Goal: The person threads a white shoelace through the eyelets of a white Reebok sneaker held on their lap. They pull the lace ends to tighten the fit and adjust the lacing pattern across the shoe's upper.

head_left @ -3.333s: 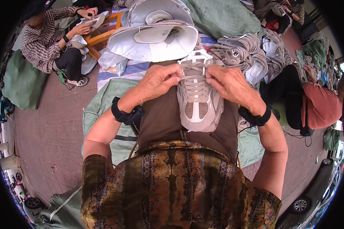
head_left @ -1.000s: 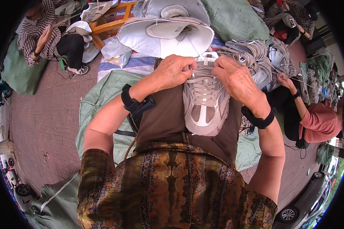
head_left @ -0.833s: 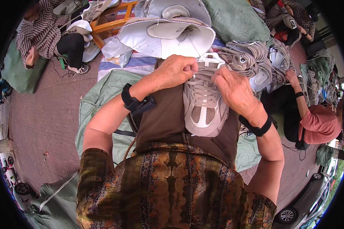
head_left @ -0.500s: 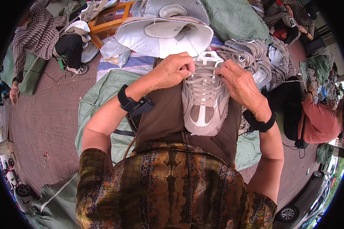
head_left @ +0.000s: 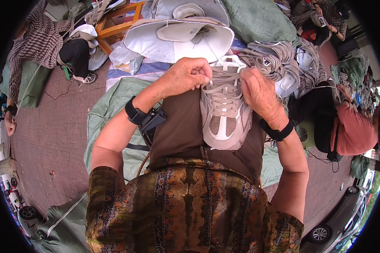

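A grey-beige sneaker (head_left: 226, 126) lies on my lap, its toe toward me and its pale heel opening away. A flat taupe shoelace (head_left: 224, 93) crosses its tongue in several rows. At the upper left of the lacing, my left hand (head_left: 189, 76) is closed in a pinch on the shoelace near the shoe's collar. On the opposite side my right hand (head_left: 258, 92) is also closed, with curled fingers gripping the shoelace by the upper eyelets; the fingertips are partly hidden.
Beyond the shoe stands a white-lined open sack (head_left: 177, 46), beside a heap of grey shoes and uppers (head_left: 274, 63). A green tarp (head_left: 109, 105) spreads under my legs. Co-workers sit at both sides: one in a checked sleeve (head_left: 38, 42), another in a salmon top (head_left: 354, 130).
My left hand has shifted slightly left, away from the shoe. My right hand has turned and drawn in, its fingers curled more tightly. The sneaker has barely moved.
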Available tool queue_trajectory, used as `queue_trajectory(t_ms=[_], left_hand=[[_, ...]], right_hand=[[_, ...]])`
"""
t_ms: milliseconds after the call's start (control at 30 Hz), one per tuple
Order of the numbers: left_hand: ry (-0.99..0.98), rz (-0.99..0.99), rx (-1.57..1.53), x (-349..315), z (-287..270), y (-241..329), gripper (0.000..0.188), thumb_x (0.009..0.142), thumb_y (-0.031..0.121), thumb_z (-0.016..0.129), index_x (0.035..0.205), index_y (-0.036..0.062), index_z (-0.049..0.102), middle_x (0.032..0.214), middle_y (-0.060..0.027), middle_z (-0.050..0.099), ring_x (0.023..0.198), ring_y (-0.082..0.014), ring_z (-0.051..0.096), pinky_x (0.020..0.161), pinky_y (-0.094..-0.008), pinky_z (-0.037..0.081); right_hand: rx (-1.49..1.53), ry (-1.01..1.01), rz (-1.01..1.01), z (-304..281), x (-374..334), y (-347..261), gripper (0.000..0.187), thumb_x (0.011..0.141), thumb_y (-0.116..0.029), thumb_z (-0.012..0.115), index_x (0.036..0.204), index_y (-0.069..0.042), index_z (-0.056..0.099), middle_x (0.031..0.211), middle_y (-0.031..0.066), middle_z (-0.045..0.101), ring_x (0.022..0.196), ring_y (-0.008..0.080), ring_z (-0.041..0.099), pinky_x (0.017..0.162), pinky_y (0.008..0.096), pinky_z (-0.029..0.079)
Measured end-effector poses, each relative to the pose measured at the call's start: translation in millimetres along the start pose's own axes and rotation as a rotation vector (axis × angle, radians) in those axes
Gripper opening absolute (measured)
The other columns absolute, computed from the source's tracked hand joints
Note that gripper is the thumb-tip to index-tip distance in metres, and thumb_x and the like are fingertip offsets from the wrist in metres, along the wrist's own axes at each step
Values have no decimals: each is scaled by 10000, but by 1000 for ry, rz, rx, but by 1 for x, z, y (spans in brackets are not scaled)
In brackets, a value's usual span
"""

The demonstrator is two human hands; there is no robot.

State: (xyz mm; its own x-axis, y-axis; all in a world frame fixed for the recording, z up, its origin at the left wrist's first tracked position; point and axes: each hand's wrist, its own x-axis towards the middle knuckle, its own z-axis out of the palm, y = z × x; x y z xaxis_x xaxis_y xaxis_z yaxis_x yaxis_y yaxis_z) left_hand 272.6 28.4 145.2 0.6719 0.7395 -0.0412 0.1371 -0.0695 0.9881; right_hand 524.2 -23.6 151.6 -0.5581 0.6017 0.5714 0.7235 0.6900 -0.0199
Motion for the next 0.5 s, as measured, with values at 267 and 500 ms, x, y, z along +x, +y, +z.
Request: queue_trajectory(t_ms=[267, 500], left_hand=[[41, 137, 161, 0, -2, -18, 158, 883, 71, 628, 1036, 64, 666, 858, 33, 596, 763, -50, 515, 692, -220, 445], [170, 320, 334, 7, 2, -22, 95, 823, 6, 640, 917, 20, 646, 785, -34, 599, 695, -139, 572, 641, -276, 479]], right_hand=[[246, 4, 264, -11, -4, -3, 360, 796, 96, 602, 1131, -29, 559, 872, 135, 601, 773, 271, 634, 651, 344, 504], [192, -128, 177, -23, -2, -2, 298, 799, 52, 634, 1083, -29, 596, 929, 121, 596, 802, 289, 632, 683, 354, 508]])
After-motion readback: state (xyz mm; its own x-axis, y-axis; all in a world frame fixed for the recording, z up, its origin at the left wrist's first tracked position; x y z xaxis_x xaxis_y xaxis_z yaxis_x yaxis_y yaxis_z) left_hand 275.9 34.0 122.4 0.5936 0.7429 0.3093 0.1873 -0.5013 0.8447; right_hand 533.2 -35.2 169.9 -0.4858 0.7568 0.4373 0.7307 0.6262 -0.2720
